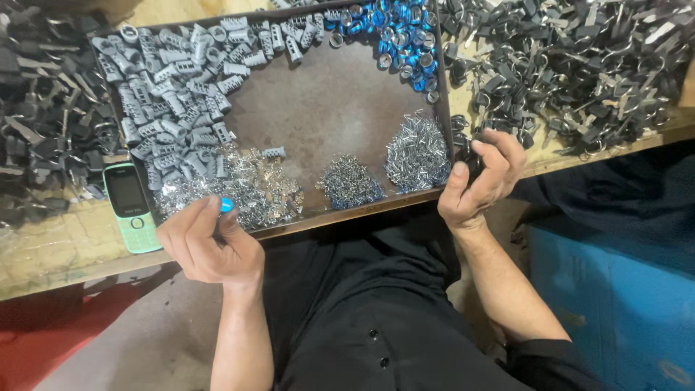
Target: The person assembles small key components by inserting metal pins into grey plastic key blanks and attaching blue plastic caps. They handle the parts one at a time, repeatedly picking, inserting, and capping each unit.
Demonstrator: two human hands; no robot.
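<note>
Head view: green phone (131, 207) beside left hand (210, 246).

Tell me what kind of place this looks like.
Probably a small assembly workshop for locks or keys. A shallow metal tray holds sorted grey cylinders, blue rings and small metal pins, and heaps of black-headed keys cover the worn wooden bench.

tray middle (326, 108) bare, heaps around.

Left hand (210, 242) low and curled, thumb pinching against forefinger, right hand (481, 179) raised higher, fingers cupped inward, both forearms bare, angling up from below
</note>
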